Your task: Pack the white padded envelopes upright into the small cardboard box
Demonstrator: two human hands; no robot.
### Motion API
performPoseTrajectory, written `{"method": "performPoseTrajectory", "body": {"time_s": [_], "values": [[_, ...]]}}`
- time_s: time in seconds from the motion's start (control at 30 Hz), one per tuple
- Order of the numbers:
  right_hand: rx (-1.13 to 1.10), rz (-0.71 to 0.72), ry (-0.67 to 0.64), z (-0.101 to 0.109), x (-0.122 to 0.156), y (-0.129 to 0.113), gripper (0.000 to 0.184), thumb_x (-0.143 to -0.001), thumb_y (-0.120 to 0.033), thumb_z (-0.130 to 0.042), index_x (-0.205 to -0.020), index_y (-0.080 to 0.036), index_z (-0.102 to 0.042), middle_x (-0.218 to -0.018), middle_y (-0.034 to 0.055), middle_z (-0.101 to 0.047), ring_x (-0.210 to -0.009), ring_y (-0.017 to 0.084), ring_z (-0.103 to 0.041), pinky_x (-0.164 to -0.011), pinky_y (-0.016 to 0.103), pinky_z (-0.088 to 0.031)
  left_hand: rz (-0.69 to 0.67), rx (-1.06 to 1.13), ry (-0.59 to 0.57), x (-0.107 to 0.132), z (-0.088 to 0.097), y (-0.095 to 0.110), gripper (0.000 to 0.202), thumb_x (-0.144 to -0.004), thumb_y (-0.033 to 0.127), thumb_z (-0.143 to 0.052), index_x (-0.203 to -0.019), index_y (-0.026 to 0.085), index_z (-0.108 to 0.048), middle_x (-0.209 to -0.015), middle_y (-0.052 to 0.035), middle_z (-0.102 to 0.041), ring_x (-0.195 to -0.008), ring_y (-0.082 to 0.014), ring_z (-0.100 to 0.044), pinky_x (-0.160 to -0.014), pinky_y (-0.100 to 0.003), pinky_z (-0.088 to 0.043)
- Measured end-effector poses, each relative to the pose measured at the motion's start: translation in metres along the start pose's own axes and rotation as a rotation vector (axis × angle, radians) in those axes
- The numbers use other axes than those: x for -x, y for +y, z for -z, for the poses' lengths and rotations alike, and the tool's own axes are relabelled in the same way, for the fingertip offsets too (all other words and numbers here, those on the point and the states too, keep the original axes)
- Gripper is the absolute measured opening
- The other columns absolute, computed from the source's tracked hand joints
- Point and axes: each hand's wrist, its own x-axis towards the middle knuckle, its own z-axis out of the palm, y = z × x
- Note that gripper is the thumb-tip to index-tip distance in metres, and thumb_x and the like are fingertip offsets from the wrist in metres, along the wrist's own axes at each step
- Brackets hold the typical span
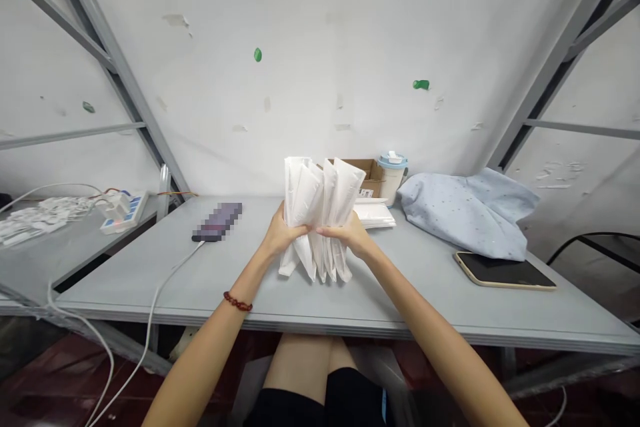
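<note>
Both of my hands hold a fanned bundle of several folded white packets [320, 213] upright above the grey table [150, 283]. My left hand [283, 233] grips the bundle's left side, with a red bead bracelet on that wrist. My right hand [347, 235] presses across its front from the right, its fingertips almost meeting those of my left hand. The lower ends of the packets hang below my hands, close to the tabletop. My hands hide the bundle's middle.
Behind the bundle stand a cardboard box [363, 173], a blue-lidded plastic jug [393, 178] and a white stack [375, 215]. A pale blue cloth bundle [465, 213] and a tablet [504, 270] lie right. A cabled phone [217, 221] lies left; a power strip [125, 212] sits beyond.
</note>
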Motion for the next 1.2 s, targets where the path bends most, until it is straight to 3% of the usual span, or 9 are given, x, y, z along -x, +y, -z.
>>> {"method": "performPoseTrajectory", "body": {"time_s": [0.17,0.3,0.4,0.53,0.63,0.77,0.93,1.1,1.2], "values": [[-0.101,0.032,0.116,0.007,-0.002,0.006,0.059,-0.059,-0.036,-0.09,-0.111,-0.02,-0.068,-0.116,0.0082,-0.075,-0.115,0.031,-0.068,-0.1,0.045,-0.053,-0.017,0.021,0.002,-0.012,0.026,0.008,0.078,-0.057,0.038,-0.085,-0.124,0.012,-0.057,-0.125,-0.0157,-0.066,-0.119,-0.0381,-0.061,-0.102,-0.049,-0.051],[-0.041,-0.016,0.006,0.013,-0.005,0.008,0.073,-0.058,-0.037,-0.09,-0.124,-0.02,-0.064,-0.127,0.0108,-0.07,-0.122,0.032,-0.064,-0.105,0.048,-0.049,-0.054,0.033,-0.05,-0.012,0.041,0.01,0.088,-0.062,0.046,-0.086,-0.136,0.013,-0.051,-0.135,-0.0187,-0.061,-0.128,-0.0392,-0.056,-0.11,-0.053,-0.045],[0.089,-0.027,-0.132,0.01,-0.006,0.013,0.089,-0.057,-0.036,-0.089,-0.137,-0.019,-0.055,-0.143,0.014,-0.059,-0.133,0.033,-0.054,-0.112,0.05,-0.042,-0.069,-0.03,-0.203,-0.008,0.038,0.005,0.097,-0.064,0.049,-0.087,-0.145,0.016,-0.044,-0.15,-0.0193,-0.049,-0.142,-0.0388,-0.044,-0.119,-0.052,-0.036],[0.118,-0.058,-0.189,-0.001,-0.007,0.022,0.085,-0.057,-0.033,-0.084,-0.136,-0.016,-0.054,-0.143,0.0149,-0.057,-0.135,0.034,-0.052,-0.112,0.05,-0.042,-0.1,-0.081,-0.342,-0.005,0.017,-0.006,0.114,-0.058,0.05,-0.09,-0.152,0.019,-0.033,-0.161,-0.0185,-0.032,-0.15,-0.0391,-0.031,-0.124,-0.052,-0.029],[0.031,-0.089,-0.105,-0.005,-0.007,0.027,0.085,-0.056,-0.033,-0.085,-0.133,-0.016,-0.054,-0.138,0.0141,-0.062,-0.129,0.034,-0.056,-0.107,0.047,-0.047,-0.094,-0.017,-0.322,-0.008,0.005,-0.012,0.112,-0.057,0.051,-0.091,-0.15,0.019,-0.036,-0.156,-0.0191,-0.04,-0.144,-0.0416,-0.039,-0.12,-0.056,-0.035],[-0.01,-0.141,-0.013,-0.005,-0.005,0.029,0.08,-0.054,-0.035,-0.088,-0.126,-0.018,-0.057,-0.129,0.0116,-0.067,-0.122,0.033,-0.062,-0.103,0.046,-0.05,-0.033,0.061,-0.355,-0.012,0.003,-0.015,0.096,-0.058,0.047,-0.091,-0.14,0.017,-0.049,-0.151,-0.0186,-0.048,-0.136,-0.0424,-0.048,-0.115,-0.057,-0.042],[-0.09,-0.157,0.051,-0.013,-0.001,0.027,0.082,-0.051,-0.044,-0.09,-0.121,-0.018,-0.056,-0.119,0.011,-0.069,-0.114,0.033,-0.064,-0.099,0.048,-0.052,-0.033,0.052,-0.401,-0.008,-0.001,-0.012,0.105,-0.056,0.038,-0.094,-0.146,0.019,-0.043,-0.148,-0.0185,-0.052,-0.132,-0.0402,-0.053,-0.11,-0.055,-0.047],[-0.179,-0.109,-0.027,-0.025,0.002,0.024,0.093,-0.068,-0.075,-0.075,-0.139,-0.024,-0.042,-0.14,0.0142,-0.055,-0.133,0.03,-0.053,-0.112,0.047,-0.045,0.048,0.13,-0.387,-0.003,-0.013,-0.003,0.081,-0.055,0.036,-0.094,-0.127,0.016,-0.061,-0.126,-0.0142,-0.069,-0.12,-0.0379,-0.064,-0.103,-0.051,-0.053],[-0.153,-0.094,-0.042,-0.028,0.0,0.024,0.098,-0.072,-0.083,-0.066,-0.146,-0.025,-0.034,-0.152,0.0144,-0.043,-0.145,0.028,-0.041,-0.119,0.045,-0.037,0.096,0.201,-0.344,-0.002,-0.016,-0.001,0.06,-0.055,0.034,-0.092,-0.108,0.016,-0.069,-0.108,-0.0104,-0.075,-0.111,-0.0368,-0.068,-0.097,-0.048,-0.057]]}}
